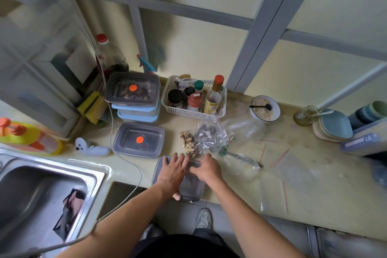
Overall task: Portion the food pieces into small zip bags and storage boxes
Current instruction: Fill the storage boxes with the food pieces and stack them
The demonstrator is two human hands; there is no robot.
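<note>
A grey box (188,186) (lid on) is pressed by the left hand (172,170), fingers spread. Its far edge is pinched by the right hand (207,167)

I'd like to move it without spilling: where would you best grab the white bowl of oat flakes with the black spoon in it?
Take the white bowl with the dark rim by its right-hand rim, coming from above. The black spoon leans out over the left edge, so that side is awkward, and the white plastic basket stands off to that side too.
</note>
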